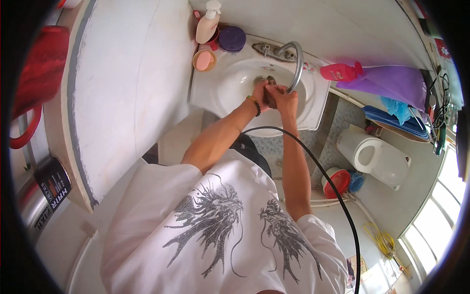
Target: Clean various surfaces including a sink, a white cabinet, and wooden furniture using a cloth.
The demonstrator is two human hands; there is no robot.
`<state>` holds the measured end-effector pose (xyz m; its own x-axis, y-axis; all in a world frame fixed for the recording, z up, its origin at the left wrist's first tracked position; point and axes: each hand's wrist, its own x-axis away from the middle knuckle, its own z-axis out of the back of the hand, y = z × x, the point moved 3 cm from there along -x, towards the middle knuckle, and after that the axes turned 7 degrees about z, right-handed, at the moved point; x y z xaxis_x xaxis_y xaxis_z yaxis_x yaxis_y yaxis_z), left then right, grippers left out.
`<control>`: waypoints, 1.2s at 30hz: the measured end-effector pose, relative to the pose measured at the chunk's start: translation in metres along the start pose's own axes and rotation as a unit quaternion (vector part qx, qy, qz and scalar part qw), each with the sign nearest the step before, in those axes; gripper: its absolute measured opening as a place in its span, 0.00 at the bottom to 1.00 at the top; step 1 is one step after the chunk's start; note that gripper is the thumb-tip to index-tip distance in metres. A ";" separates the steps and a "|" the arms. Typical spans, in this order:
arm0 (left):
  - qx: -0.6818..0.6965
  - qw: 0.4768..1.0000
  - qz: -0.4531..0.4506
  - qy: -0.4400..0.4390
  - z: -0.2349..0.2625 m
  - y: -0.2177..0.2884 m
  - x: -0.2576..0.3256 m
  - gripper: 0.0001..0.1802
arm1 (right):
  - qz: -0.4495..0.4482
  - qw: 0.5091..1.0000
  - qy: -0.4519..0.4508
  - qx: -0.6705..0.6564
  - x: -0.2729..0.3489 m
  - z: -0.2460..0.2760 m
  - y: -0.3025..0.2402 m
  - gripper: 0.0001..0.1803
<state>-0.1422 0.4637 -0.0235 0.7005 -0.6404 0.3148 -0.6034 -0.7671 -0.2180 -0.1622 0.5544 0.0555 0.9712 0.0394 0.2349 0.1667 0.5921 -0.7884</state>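
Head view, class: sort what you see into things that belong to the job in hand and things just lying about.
In use:
left hand
right hand
dark item held between them, kind unclear
curved tap
white basin

Lying about:
pump bottle
pink soap in dish
purple lid
pink bottle
toilet
red bucket

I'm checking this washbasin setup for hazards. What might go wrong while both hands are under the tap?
1. The black cable hangs right beside the right hand at the wet basin; it may get splashed or snagged.
2. The pink bottle lies at the basin's rim and might be knocked off.
3. The left hand and the right are pressed together close to the curved tap; knuckles may bump it.
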 end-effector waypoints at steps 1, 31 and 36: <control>0.002 1.000 -0.001 0.000 0.002 -0.004 -0.006 0.31 | 0.000 1.000 -0.002 0.001 -0.001 0.000 -0.004 0.18; -0.573 0.742 -0.064 0.343 -0.025 0.002 -0.035 0.58 | 0.102 0.975 0.025 -0.196 -0.010 -0.013 0.023 0.24; -0.623 0.689 -0.076 0.362 -0.029 0.011 -0.040 0.56 | 0.225 0.964 0.113 -0.086 -0.026 -0.025 0.033 0.22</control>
<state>-0.1878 0.4818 -0.0116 0.6895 -0.0235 0.7239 -0.7194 0.0937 0.6882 -0.1775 0.5531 0.0095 0.9608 0.0730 -0.2674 -0.2732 0.4129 -0.8688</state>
